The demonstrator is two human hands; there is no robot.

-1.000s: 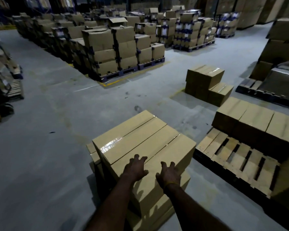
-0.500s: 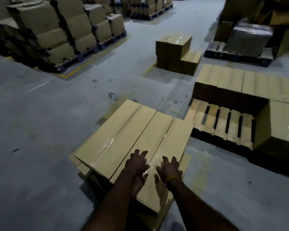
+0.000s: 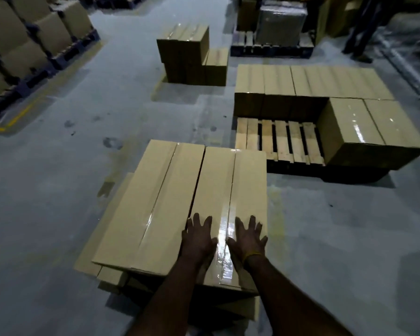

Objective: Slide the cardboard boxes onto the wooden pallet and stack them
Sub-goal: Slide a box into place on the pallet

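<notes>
Two long taped cardboard boxes lie side by side on top of a low stack on the floor, right in front of me. My left hand and my right hand press flat on the near end of the right-hand box, fingers spread. The wooden pallet lies ahead to the right, its near left slats bare. A row of boxes covers its far side and another box sits on its near right corner.
A small stepped pile of boxes stands on the floor farther ahead. Loaded pallets line the left side. A wrapped load on a dark pallet stands at the back right, beside a standing person's legs. Grey concrete floor surrounds everything.
The view has dropped and swung right, bringing the pallet nearer. The top boxes have turned and slid toward the pallet under my hands, which stay flat on them.
</notes>
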